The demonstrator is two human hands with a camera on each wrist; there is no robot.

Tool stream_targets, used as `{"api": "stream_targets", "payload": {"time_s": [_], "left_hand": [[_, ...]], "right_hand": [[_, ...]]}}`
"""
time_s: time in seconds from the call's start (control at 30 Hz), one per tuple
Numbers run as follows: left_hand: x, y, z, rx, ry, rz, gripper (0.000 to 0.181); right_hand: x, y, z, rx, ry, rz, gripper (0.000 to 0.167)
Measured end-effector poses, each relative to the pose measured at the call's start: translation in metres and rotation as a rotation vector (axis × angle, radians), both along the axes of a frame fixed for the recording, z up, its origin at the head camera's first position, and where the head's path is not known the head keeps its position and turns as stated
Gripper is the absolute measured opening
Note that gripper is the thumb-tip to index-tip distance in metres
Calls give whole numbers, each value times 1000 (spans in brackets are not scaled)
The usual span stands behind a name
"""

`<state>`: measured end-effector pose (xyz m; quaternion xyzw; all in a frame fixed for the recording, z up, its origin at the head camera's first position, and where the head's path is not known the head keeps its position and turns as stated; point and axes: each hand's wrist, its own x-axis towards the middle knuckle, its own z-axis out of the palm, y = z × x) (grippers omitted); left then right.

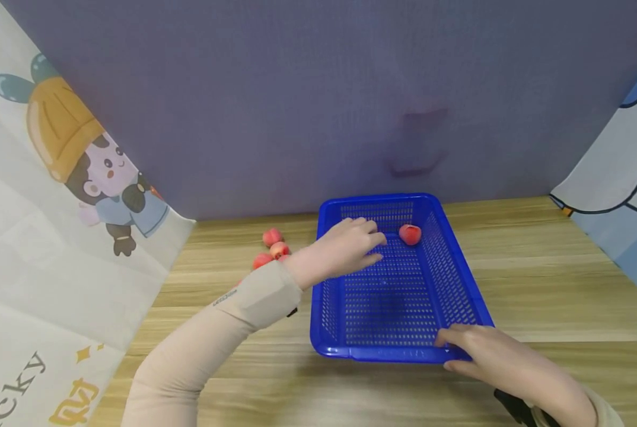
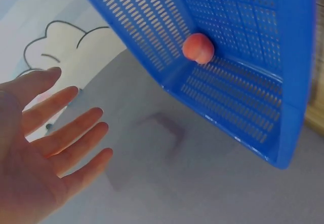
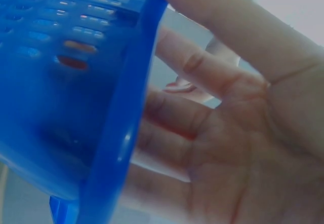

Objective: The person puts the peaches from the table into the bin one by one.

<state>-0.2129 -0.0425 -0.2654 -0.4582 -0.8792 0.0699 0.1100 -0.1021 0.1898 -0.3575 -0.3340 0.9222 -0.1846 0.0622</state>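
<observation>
A blue plastic basket (image 1: pixel 459 273) with slotted sides stands on the wooden table. One red-orange peach (image 1: pixel 410 234) lies inside it by the far right corner, and the left wrist view also shows this peach (image 2: pixel 198 48). My left hand (image 1: pixel 350 244) hovers over the left part of the basket, fingers spread and holding nothing. At the near right corner, my right hand (image 1: pixel 491 353) grips the rim, thumb on one side and fingers on the other. The right wrist view shows the rim (image 3: pixel 126 112) between thumb and fingers.
Several more peaches (image 1: pixel 272 237) lie on the table (image 1: pixel 516 255) left of the basket, partly hidden behind my left forearm. A grey-purple panel (image 1: pixel 297 107) rises behind the table. Printed white sheets (image 1: pixel 41 237) hang at both sides.
</observation>
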Motion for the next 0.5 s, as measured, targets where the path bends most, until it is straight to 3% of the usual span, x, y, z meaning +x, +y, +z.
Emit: {"api": "stream_targets", "payload": {"time_s": [0.27, 0.5], "left_hand": [[11, -32, 0, 169, 12, 16, 22], [9, -57, -20, 360, 81, 21, 19]], "right_hand": [[0, 0, -1, -9, 29, 10, 17], [0, 0, -2, 0, 24, 14, 17]]}}
